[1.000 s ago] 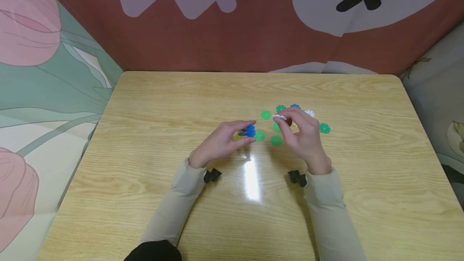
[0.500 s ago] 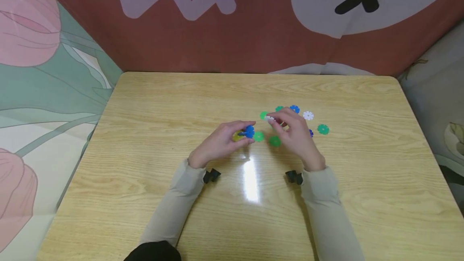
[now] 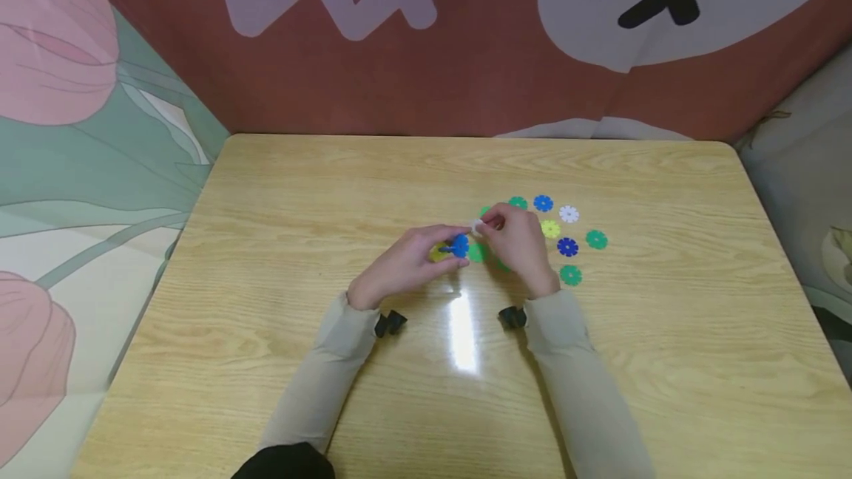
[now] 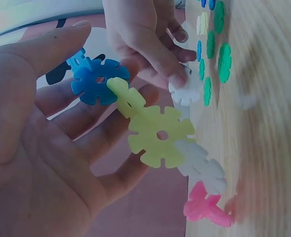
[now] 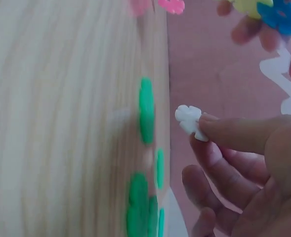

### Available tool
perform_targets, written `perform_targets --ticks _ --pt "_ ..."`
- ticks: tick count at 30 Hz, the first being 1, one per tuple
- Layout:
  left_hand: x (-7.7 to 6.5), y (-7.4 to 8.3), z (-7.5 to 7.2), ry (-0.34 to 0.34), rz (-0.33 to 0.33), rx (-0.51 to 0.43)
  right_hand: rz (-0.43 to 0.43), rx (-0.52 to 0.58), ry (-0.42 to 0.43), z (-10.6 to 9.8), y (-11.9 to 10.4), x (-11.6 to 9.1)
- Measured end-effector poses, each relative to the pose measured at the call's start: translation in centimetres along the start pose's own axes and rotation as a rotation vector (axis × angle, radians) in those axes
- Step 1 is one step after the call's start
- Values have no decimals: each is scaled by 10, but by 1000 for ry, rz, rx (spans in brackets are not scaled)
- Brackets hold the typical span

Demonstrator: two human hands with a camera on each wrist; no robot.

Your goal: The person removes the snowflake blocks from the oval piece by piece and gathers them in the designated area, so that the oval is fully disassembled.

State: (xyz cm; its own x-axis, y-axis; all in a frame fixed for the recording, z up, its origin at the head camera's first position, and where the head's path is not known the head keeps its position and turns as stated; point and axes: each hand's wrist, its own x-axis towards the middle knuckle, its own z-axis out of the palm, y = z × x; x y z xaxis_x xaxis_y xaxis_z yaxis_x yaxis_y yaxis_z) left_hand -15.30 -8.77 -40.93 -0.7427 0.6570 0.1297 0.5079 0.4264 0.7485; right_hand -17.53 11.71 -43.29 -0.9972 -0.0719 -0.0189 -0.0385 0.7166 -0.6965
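Observation:
My left hand (image 3: pixel 406 261) holds a chain of interlocking snowflake discs between thumb and fingers. In the left wrist view, the chain runs from a blue disc (image 4: pixel 88 88) near the thumb, through a yellow disc (image 4: pixel 147 140) and a white disc (image 4: pixel 204 170), down to pink pieces (image 4: pixel 204 207) at the lower end. A separate white snowflake disc (image 5: pixel 188 117) is pinched between the thumb and index finger of my right hand (image 3: pixel 522 246). That disc is close to the chain's blue end, with a gap showing between them in the right wrist view.
Loose snowflake discs lie on the wooden table (image 3: pixel 266 361) around and beyond the right hand. Among them are several green discs (image 3: pixel 596 239), a yellow disc (image 3: pixel 550 229), a dark blue disc (image 3: pixel 568 247), a blue disc (image 3: pixel 543 203) and a white disc (image 3: pixel 569 214).
My right hand has moved left with the white disc, up to the left hand's fingertips, uncovering loose discs behind it. The left hand and its chain have stayed nearly still.

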Motion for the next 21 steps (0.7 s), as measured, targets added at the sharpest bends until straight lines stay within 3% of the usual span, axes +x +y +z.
perform_targets --ticks 9,16,21 --pt "0 0 0 4 14 -25 117 -84 -89 11 -9 5" --pt "0 2 -1 -5 -2 -24 80 -242 -52 13 -9 7" --pt "0 1 0 -4 -6 -14 90 -256 -47 12 -9 6"
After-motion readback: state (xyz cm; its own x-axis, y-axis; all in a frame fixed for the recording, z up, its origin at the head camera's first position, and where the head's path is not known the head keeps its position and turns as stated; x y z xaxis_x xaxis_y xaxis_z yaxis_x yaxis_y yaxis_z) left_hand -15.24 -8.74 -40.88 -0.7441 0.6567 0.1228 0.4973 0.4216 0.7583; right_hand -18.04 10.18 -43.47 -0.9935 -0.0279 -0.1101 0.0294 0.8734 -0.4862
